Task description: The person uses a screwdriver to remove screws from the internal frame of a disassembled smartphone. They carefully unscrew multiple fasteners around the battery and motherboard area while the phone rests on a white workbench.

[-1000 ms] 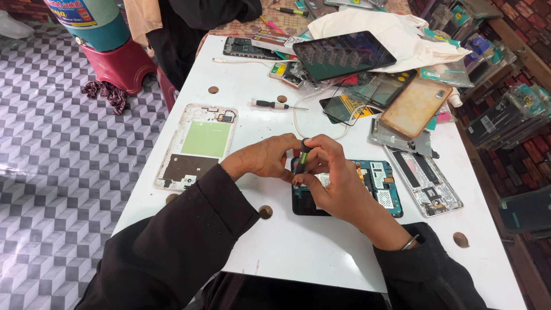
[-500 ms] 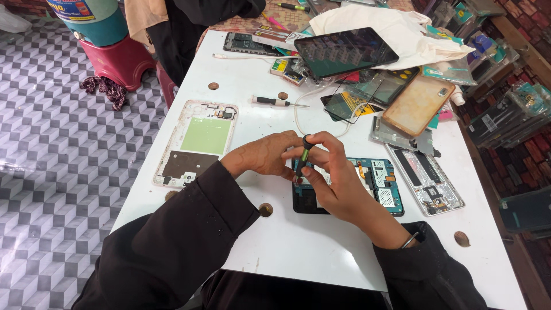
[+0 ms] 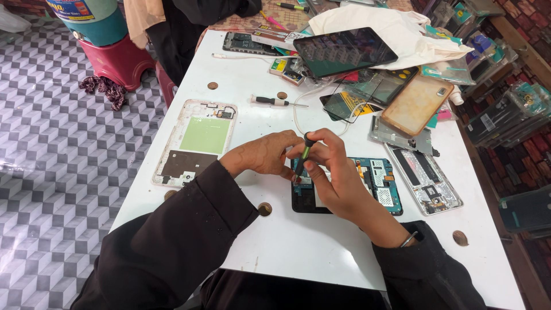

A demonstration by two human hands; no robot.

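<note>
Head view: your right hand pinches the screwdriver upright; left hand curled, steadying the opened phone. Keep the tip square.

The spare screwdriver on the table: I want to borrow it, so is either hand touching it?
No. The spare screwdriver lies alone on the white table, apart from the left hand and right hand working over the opened phone.

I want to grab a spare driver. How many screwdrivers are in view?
2. One screwdriver is upright in the right hand over the opened phone; a second screwdriver lies on the table further back. Others may be hidden in the clutter.
</note>
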